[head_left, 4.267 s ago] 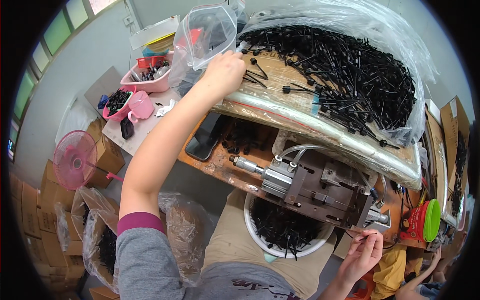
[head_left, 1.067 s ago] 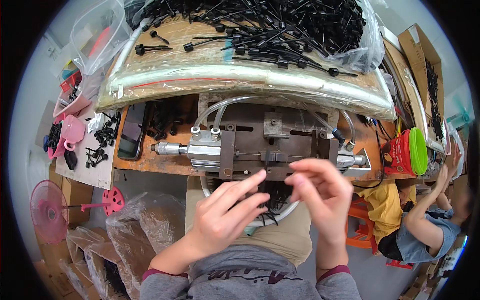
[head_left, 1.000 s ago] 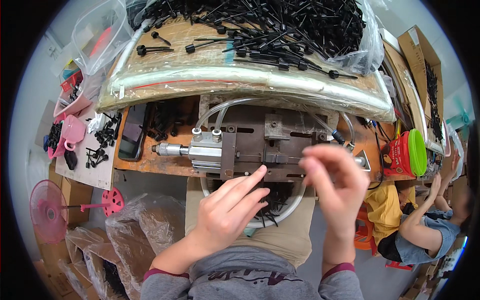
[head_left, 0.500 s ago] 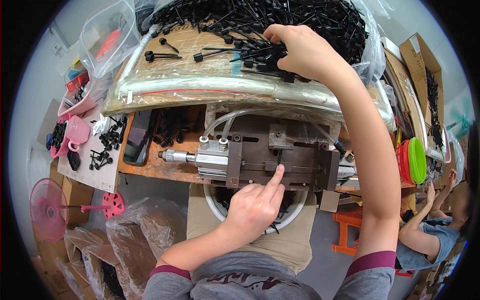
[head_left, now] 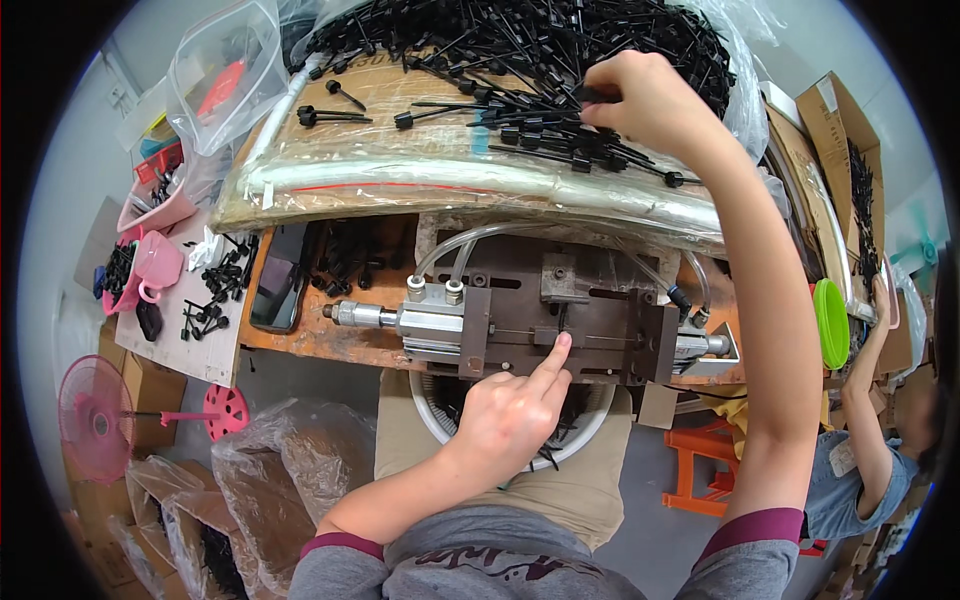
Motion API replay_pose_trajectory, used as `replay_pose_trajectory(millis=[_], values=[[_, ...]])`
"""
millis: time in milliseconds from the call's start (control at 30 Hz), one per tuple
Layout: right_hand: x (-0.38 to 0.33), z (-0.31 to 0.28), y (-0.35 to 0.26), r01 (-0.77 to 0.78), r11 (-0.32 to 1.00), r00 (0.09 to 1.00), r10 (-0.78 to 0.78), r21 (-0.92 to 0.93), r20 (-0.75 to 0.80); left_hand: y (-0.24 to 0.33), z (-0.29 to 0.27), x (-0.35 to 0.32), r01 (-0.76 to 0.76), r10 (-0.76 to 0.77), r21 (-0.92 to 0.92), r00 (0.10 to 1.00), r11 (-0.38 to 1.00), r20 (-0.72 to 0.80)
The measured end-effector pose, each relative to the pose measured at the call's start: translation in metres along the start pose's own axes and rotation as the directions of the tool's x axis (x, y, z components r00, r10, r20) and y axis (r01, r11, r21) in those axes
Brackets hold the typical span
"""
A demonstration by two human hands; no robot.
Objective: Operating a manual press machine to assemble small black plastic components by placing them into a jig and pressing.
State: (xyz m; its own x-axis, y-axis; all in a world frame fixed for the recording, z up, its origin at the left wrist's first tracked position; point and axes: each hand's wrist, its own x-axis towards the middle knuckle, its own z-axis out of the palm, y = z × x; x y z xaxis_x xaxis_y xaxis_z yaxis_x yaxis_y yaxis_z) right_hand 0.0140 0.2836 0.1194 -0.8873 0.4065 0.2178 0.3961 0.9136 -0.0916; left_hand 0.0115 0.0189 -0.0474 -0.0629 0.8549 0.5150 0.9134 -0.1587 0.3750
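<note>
My left hand reaches over the front of a dark metal fixture. Its index finger is stretched out, the tip touching the small block at the fixture's middle; the other fingers are partly curled. Beneath that fingertip, whether a part is there cannot be made out. Farther off, my right hand is closed in a pinch above a big heap of black plastic parts with thin stems and thick heads. A dark piece shows between thumb and forefinger, mostly hidden by them.
Metal air cylinders with clear hoses flank the fixture. A white bucket stands below it, between my legs. At left are a phone, a pink pitcher and a pink fan. Another person is at the right.
My right hand has moved slightly right and its fingers have closed into a pinch. Parts at the heap's near edge have spread. My left hand keeps its place on the fixture.
</note>
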Motion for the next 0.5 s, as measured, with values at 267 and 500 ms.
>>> replay_pose_trajectory(millis=[267, 500], values=[[-0.049, -0.010, 0.023, 0.077, 0.779, 0.941, 0.149, 0.622, -0.303, -0.001, 0.000, 0.000, -0.007, 0.007, -0.027, 1.000, 1.000, -0.004], [-0.128, 0.032, -0.034, 0.350, 0.842, 0.736, 0.024, 0.411, -0.677, 0.002, -0.014, -0.007, -0.026, 0.028, -0.176, 1.000, 0.984, 0.011]])
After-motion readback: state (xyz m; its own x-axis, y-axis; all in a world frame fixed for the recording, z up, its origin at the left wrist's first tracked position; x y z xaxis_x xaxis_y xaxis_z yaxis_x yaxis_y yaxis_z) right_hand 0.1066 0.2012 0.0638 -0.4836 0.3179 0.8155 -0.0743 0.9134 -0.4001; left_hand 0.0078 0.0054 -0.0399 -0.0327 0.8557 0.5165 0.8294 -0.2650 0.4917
